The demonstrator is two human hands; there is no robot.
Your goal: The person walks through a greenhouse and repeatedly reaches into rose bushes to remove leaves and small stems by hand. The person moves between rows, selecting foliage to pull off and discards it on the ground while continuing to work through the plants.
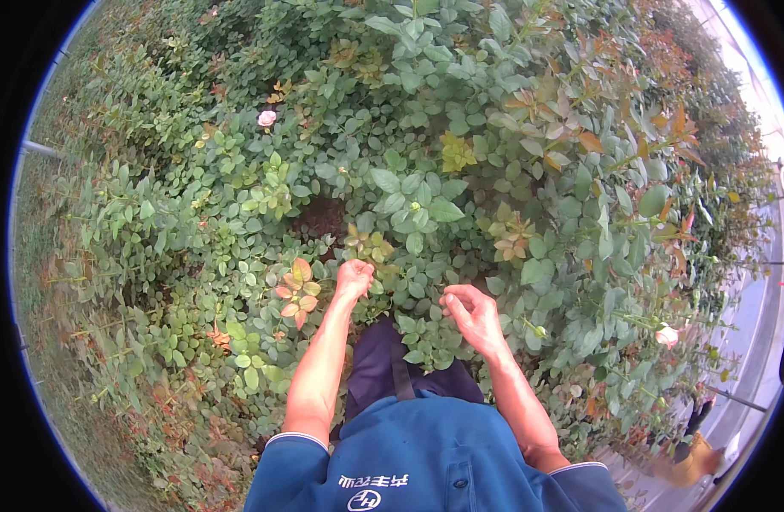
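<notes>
Both of my hands reach into dense rose bushes (417, 205) in front of my body. My left hand (355, 279) is closed near the leaves at the middle; whether something thin is in its fingers cannot be told. Further right, my right hand (472, 313) is half curled, thumb and forefinger close together beside green leaves, and any thin stem between them is too small to make out. Reddish young rose leaves (298, 291) lie left of my left forearm. A leafy shoot with a green bud (415, 207) rises beyond the hands.
A pink rose bloom (266, 118) stands at upper left, another pale pink one (666, 336) at right. Bare soil (320, 217) shows between the bushes. Thorny-looking stems crowd both sides. At lower right lies a pale walkway (744, 333) with a blurred brownish object (689, 462).
</notes>
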